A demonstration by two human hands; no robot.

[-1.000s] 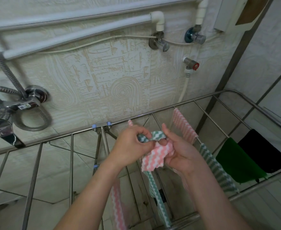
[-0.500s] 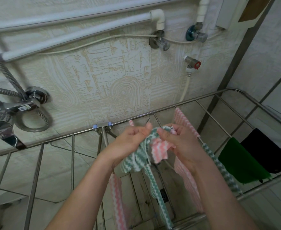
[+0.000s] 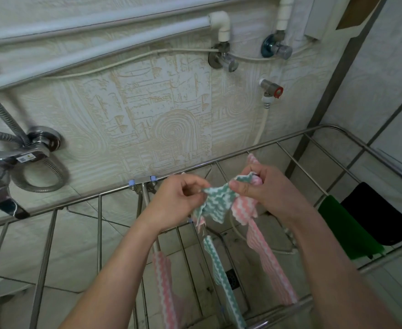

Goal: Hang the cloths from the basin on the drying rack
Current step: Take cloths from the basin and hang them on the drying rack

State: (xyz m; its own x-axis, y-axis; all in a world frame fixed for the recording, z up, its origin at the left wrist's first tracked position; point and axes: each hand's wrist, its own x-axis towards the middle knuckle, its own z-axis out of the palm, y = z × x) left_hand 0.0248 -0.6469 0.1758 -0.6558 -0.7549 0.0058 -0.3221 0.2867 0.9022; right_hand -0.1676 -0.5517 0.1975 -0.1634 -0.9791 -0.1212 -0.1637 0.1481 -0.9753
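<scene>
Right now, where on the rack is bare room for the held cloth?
Bare rails lie left of the rack's hinge, near the faucet. Right of it is crowded: hung striped cloths, green cloth, black cloth. Left hand and right hand pinch the teal cloth.

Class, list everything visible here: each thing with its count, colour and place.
Drying rack: one, steel, across the lower frame.
Green-white cloth: one, stretched between both hands.
Pink-white cloth: one, bunched in the right hand.
Hung zigzag cloths: at least three, pink-white and green-white, middle rungs.
Green cloth: one, right rungs.
Black cloth: one, beside the green.
Pipes: two, white, upper wall.
Valves: three, metal, upper right wall.
Shower tap: one, chrome, left.
Left hand: one, pinches the green-white cloth.
Right hand: one, pinches both held cloths.
</scene>
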